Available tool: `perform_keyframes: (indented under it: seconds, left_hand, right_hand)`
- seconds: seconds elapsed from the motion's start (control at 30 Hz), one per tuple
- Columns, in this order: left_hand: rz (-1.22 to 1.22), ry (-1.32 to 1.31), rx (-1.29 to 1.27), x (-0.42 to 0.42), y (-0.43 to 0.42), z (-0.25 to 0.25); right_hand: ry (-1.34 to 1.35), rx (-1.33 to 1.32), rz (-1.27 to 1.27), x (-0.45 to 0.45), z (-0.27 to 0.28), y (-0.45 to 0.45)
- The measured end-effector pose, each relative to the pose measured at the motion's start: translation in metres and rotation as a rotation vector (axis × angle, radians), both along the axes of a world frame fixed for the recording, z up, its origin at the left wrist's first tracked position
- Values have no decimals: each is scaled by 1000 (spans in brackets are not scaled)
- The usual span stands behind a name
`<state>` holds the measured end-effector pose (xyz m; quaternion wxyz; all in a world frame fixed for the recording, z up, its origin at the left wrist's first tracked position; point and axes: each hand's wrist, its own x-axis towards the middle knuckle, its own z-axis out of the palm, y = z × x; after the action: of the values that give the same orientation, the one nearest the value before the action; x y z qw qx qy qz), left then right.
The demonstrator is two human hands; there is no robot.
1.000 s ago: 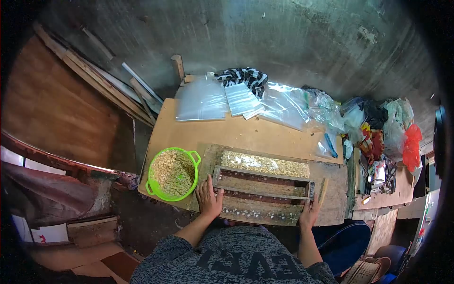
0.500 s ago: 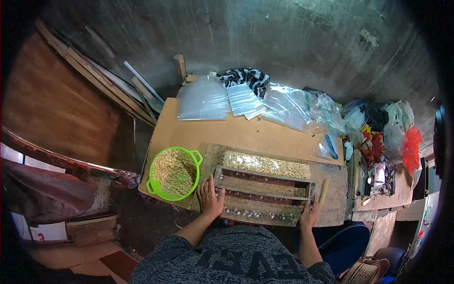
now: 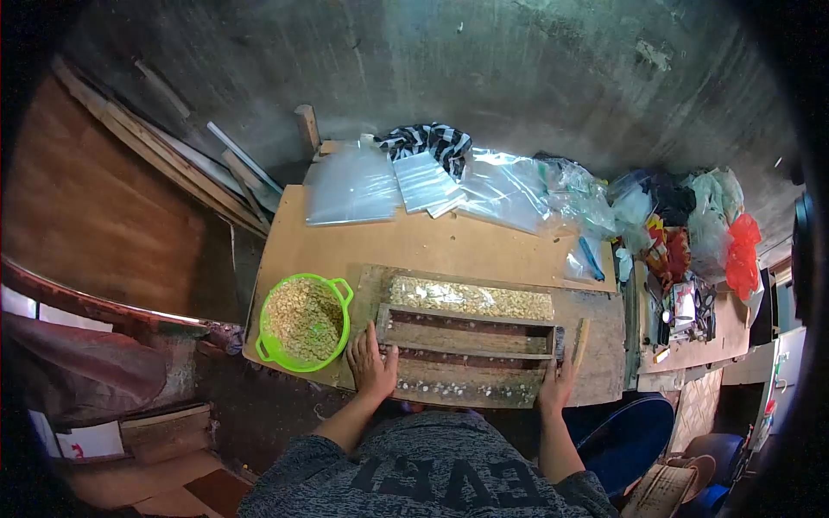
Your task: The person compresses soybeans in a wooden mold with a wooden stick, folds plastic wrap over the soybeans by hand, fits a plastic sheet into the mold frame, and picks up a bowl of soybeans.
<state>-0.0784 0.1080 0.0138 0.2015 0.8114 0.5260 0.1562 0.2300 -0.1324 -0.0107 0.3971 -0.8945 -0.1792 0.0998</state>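
A long rectangular wooden frame [image 3: 466, 355] lies on a worn board [image 3: 596, 371]. My left hand [image 3: 372, 366] rests open at its left end, fingers apart, touching the corner. At the right end, my right hand [image 3: 557, 384] lies with its fingers extended against the frame's edge. Just behind the frame is a flat clear pack filled with pale flakes or grains [image 3: 471, 299]. Pale crumbs dot the board in front of the frame. To the left of my left hand stands a bright green basin [image 3: 344, 335] with similar pale pieces inside.
Clear plastic sheets [image 3: 350, 190] and bags [image 3: 505, 186] lie along the table's back edge. A narrow wooden strip [image 3: 581, 343] is right of my right hand. Farther right are a red bag [image 3: 743, 256] and small tools on a side table [image 3: 704, 350]. Boards lean at the left.
The whole view has shifted slightly, so the table appears a little farther left. Both hands keep their places at the ends of the frame.
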Motion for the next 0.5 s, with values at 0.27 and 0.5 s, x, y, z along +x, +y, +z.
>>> perform_keyframes:
  seconds: [0.27,0.5]
  left_hand:
    - [2,26,-31,-2,0,-4]
    - [8,49,-44,0,1,-1]
  right_hand:
    - [-31,57,6,4,-17,-7]
    - [17,5,11,-5,19,5]
